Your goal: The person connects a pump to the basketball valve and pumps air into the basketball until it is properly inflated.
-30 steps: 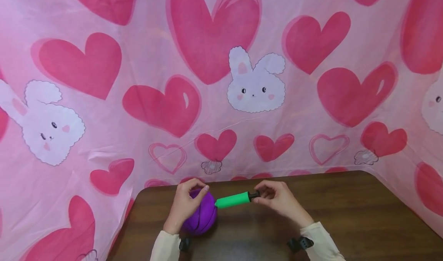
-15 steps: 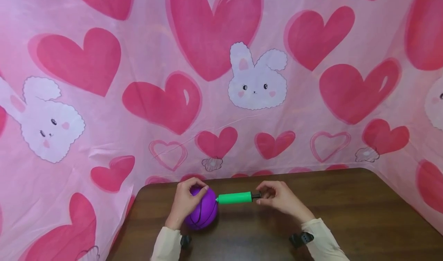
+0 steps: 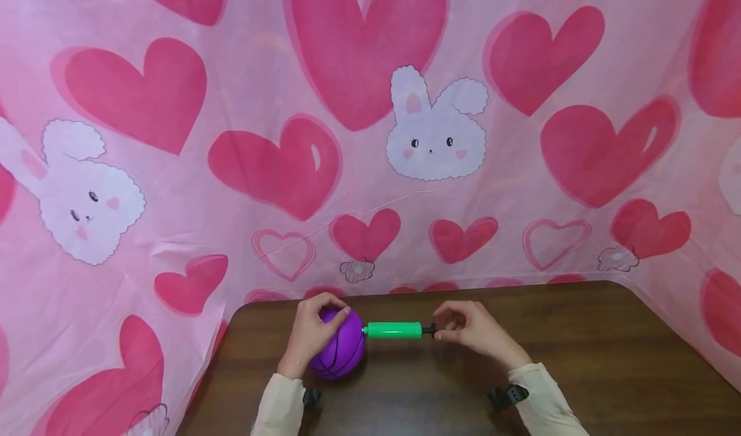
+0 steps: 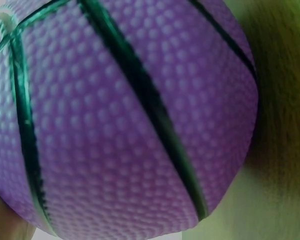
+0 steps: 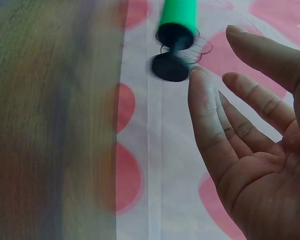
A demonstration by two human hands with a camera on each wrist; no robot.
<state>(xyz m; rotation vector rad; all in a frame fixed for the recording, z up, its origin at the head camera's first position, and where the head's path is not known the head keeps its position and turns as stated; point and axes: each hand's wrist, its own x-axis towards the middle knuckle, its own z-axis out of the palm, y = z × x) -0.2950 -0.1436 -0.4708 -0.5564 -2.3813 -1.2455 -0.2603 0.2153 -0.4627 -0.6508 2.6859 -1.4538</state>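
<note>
A small purple ball with dark seam lines, patterned like a basketball, sits above the table on the left. My left hand grips it from its left and top, thumb over the upper side. The ball's pebbled surface fills most of the left wrist view. From its right side a green hand pump sticks out level, its tip at the ball. My right hand is beside the pump's black handle. In the right wrist view its fingers are spread and relaxed, one fingertip right at the handle's edge.
Under the hands lies a dark wooden table with rounded far corners. A pink cloth with hearts and rabbit faces hangs behind and around it. Each wrist wears a black strapped device, below a pale sleeve.
The pump has swung from a slight upward slant to level. My right hand has shifted a little right, its fingers loosening from the handle. My left hand keeps its grip on the ball.
</note>
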